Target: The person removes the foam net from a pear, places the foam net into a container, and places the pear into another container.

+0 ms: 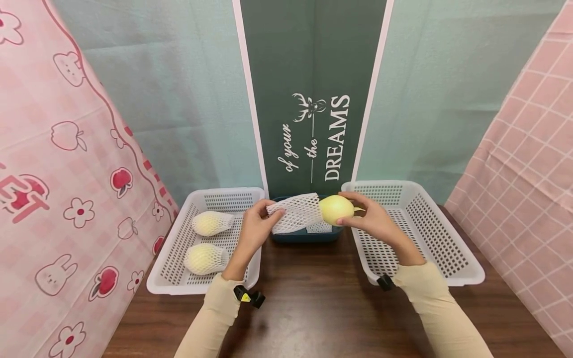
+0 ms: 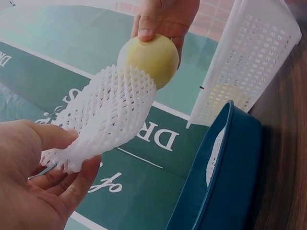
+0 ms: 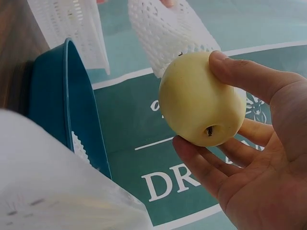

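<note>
In the head view my left hand (image 1: 259, 223) pinches the left end of a white foam net sleeve (image 1: 296, 214) between thumb and fingers. The sleeve stretches to the right, its wide mouth against a pale yellow apple (image 1: 335, 209). My right hand (image 1: 371, 219) grips that apple at its far side, thumb and fingers spread around it. In the left wrist view the netting overlaps part of the apple (image 2: 151, 60). A small dimple with a dark stub shows on the apple (image 3: 201, 100) in the right wrist view.
Below the hands stands a blue bin (image 1: 306, 237) with more white netting (image 1: 320, 227) inside. The left white basket (image 1: 154, 284) holds two netted fruits (image 1: 208, 223). A yellowish shape (image 2: 228, 96) shows through the right white basket (image 1: 465, 279). Curtains hang around the brown table (image 1: 309, 308).
</note>
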Available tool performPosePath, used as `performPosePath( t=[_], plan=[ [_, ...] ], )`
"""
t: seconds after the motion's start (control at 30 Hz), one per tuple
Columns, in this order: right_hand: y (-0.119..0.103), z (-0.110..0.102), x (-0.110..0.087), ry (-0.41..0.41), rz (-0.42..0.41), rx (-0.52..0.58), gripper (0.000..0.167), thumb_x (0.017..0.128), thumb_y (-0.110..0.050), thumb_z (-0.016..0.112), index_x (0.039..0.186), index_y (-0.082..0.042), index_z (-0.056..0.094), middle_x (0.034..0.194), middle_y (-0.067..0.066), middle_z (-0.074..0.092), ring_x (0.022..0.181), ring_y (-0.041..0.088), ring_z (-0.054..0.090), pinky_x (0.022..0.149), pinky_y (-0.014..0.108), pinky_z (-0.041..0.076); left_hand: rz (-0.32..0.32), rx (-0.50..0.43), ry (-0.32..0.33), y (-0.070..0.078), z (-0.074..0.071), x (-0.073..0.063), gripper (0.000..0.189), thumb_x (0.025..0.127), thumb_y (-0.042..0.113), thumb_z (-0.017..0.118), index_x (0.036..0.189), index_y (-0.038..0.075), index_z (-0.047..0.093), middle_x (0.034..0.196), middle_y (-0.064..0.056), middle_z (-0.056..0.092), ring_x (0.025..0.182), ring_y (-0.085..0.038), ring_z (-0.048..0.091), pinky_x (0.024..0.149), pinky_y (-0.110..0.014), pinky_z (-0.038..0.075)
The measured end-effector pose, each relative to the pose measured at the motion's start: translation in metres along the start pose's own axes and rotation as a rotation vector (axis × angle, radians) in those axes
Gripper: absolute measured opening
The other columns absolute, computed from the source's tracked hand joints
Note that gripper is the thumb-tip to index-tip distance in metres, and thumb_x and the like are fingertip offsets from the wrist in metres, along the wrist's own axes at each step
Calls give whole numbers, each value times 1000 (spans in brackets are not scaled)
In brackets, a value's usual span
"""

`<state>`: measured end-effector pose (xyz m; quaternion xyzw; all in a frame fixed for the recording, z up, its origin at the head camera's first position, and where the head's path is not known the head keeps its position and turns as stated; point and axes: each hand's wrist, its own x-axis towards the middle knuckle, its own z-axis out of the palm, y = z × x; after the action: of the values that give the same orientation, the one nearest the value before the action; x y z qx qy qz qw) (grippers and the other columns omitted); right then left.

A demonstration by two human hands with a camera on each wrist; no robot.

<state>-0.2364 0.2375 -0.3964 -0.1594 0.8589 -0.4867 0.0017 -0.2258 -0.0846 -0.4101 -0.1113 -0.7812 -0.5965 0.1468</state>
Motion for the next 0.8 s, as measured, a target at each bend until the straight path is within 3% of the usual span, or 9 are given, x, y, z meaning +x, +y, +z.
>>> performPosePath(
  t=[0.3,0.5,0.63,0.8],
  plan=[
    [-2,-13,0,-2,-3,-23,81,91,-27,87,159,-9,48,156,20,51,136,46,58,98,50,59,6,20,-1,1,6,2,13,92,12,81,102,5,75,80,-3,67,66,-9,52,59,-22,42],
    [0,-19,3,8,18,-43,80,91,-30,87,159,-11,48,157,18,51,139,44,56,92,40,59,11,20,-7,3,12,6,13,93,10,79,104,5,74,82,-5,67,66,-10,52,60,-22,42],
    [1,-23,4,7,24,-51,82,91,-31,86,160,-11,46,158,19,50,140,44,54,91,36,57,2,49,-11,4,18,7,15,94,11,77,107,4,72,75,-1,59,62,-11,47,57,-24,39],
    [6,-28,6,13,38,-68,85,93,-32,85,162,-10,42,160,21,47,141,46,53,95,45,57,-14,122,-21,4,26,10,19,94,14,75,110,6,71,70,1,52,59,-12,45,56,-26,38]
  ],
)
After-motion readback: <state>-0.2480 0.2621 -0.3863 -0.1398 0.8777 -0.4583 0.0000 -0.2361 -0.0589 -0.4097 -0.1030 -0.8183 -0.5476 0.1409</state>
